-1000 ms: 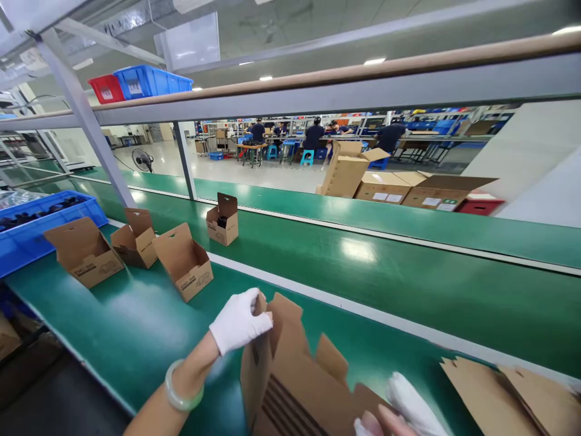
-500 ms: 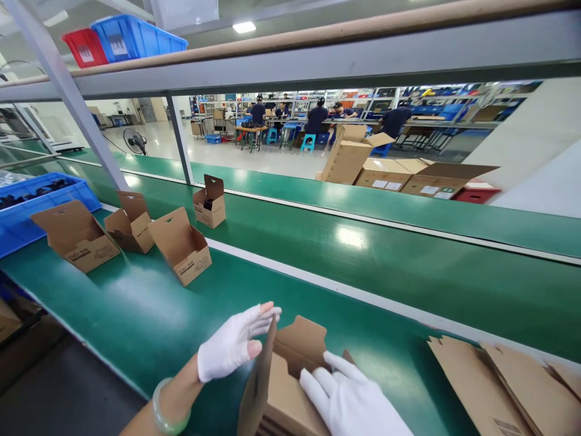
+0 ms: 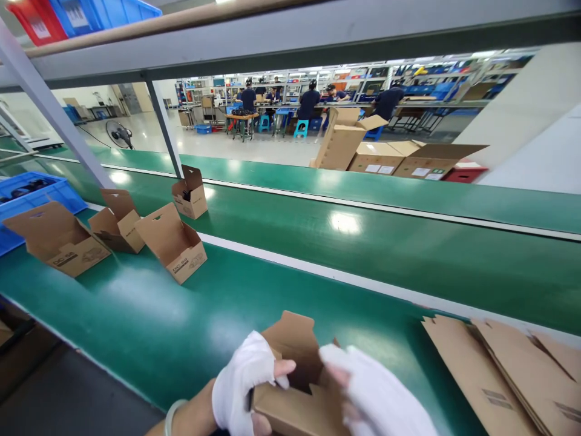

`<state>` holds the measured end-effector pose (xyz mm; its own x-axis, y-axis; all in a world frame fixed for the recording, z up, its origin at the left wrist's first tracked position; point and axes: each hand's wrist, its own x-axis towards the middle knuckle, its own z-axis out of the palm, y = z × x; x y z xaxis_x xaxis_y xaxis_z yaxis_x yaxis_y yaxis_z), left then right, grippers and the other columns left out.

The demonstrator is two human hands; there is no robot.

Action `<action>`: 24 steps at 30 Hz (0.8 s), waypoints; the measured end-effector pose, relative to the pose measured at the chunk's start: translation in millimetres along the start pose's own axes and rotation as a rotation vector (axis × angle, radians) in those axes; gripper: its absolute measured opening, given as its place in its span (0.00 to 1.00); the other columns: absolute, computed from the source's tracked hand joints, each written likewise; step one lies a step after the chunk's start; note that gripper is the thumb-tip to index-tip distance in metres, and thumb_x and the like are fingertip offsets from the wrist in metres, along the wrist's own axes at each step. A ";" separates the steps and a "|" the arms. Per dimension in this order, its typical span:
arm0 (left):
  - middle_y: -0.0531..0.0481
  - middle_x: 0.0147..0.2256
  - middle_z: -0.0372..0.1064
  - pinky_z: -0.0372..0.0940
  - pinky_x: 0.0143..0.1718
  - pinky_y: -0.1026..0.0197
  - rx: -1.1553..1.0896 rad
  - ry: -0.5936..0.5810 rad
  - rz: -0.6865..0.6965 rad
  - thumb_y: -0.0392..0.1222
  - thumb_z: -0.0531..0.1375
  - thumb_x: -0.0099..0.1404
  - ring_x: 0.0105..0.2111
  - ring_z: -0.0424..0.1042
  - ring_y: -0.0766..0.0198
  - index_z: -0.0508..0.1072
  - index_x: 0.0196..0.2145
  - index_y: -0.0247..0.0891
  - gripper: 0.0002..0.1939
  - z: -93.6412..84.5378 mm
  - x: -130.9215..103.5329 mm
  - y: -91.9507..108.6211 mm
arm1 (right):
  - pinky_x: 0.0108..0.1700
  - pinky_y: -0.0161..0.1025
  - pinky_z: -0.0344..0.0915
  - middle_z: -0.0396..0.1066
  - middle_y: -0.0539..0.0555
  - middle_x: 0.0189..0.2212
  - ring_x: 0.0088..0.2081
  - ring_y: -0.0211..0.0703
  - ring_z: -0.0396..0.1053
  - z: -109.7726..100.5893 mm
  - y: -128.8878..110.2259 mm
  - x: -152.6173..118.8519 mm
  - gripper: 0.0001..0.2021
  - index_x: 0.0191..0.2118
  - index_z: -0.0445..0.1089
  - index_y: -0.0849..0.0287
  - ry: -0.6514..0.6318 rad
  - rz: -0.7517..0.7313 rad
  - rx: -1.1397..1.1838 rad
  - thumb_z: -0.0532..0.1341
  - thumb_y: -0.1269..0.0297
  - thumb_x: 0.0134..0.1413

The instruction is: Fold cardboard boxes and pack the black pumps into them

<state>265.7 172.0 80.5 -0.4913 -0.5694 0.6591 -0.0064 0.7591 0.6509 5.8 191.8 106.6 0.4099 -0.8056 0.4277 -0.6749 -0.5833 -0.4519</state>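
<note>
The person's two gloved hands are at an open brown carton (image 3: 295,409) at the bottom of the view, low over the near green work surface (image 3: 227,297), its flaps raised. The left hand (image 3: 245,384) is closed on the carton's near left corner, bare fingertip over the upper edge and bare thumb tip lower down in front; a pale bracelet (image 3: 171,418) rings that wrist. The right hand (image 3: 384,393), blurred, has its fingers bent at the carton's right side; whether they grip it or only press cannot be told. To the left stand three opened cartons: the right-hand carton (image 3: 187,259) carries printed lettering that starts "DC", its digits too soft to read surely, above a dark bar and beside a line drawing; the leftmost carton (image 3: 82,257) bears similar print, and the middle carton (image 3: 129,233) has a small illegible line. Beyond the white strip (image 3: 318,274), a small open carton (image 3: 193,203) holds something dark. Flat cartons (image 3: 512,381) overlap at the right, printed with dark bars. White labels, unreadable from here, mark the red bin (image 3: 39,24) and blue bin (image 3: 109,15) above and the large boxes (image 3: 381,160) behind, where one label shows a green patch.
</note>
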 end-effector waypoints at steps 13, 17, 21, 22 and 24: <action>0.35 0.69 0.36 0.41 0.63 0.32 -0.116 -0.006 -0.315 0.70 0.61 0.52 0.66 0.43 0.28 0.35 0.69 0.46 0.59 13.1 -20.1 -9.3 | 0.59 0.55 0.63 0.68 0.63 0.56 0.54 0.60 0.68 14.0 -16.2 43.3 0.37 0.62 0.62 0.60 -0.504 0.605 1.167 0.65 0.45 0.51; 0.32 0.63 0.48 0.53 0.60 0.35 -0.536 0.021 -0.400 0.65 0.64 0.51 0.60 0.59 0.37 0.29 0.68 0.44 0.62 18.8 -21.1 -8.3 | 0.61 0.55 0.59 0.67 0.62 0.57 0.59 0.58 0.63 3.8 8.5 39.2 0.33 0.61 0.64 0.58 -0.640 0.521 1.232 0.64 0.46 0.54; 0.41 0.52 0.62 0.54 0.59 0.35 -0.474 0.043 -0.346 0.62 0.69 0.46 0.53 0.65 0.41 0.44 0.68 0.46 0.59 20.3 -20.6 -7.7 | 0.63 0.53 0.54 0.68 0.60 0.56 0.61 0.55 0.62 -12.9 23.3 48.2 0.35 0.59 0.66 0.56 -0.745 0.485 1.239 0.66 0.41 0.49; 0.42 0.50 0.63 0.54 0.59 0.34 -0.439 0.041 -0.338 0.63 0.69 0.45 0.52 0.65 0.41 0.47 0.67 0.46 0.58 20.2 -20.3 -7.8 | 0.62 0.53 0.56 0.69 0.60 0.55 0.59 0.55 0.63 -16.7 20.2 54.9 0.35 0.59 0.66 0.56 -0.779 0.473 1.162 0.65 0.40 0.49; 0.43 0.49 0.64 0.54 0.58 0.35 -0.400 0.014 -0.324 0.65 0.70 0.43 0.51 0.65 0.42 0.50 0.67 0.48 0.58 19.3 -19.3 -7.9 | 0.56 0.50 0.62 0.73 0.58 0.49 0.54 0.56 0.68 -22.0 7.1 71.0 0.31 0.56 0.68 0.55 -0.867 0.410 0.879 0.65 0.44 0.49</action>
<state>258.4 183.1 55.3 -0.5077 -0.7613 0.4033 0.1791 0.3646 0.9138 16.7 132.7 150.9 0.7541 -0.5519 -0.3560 -0.3545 0.1141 -0.9281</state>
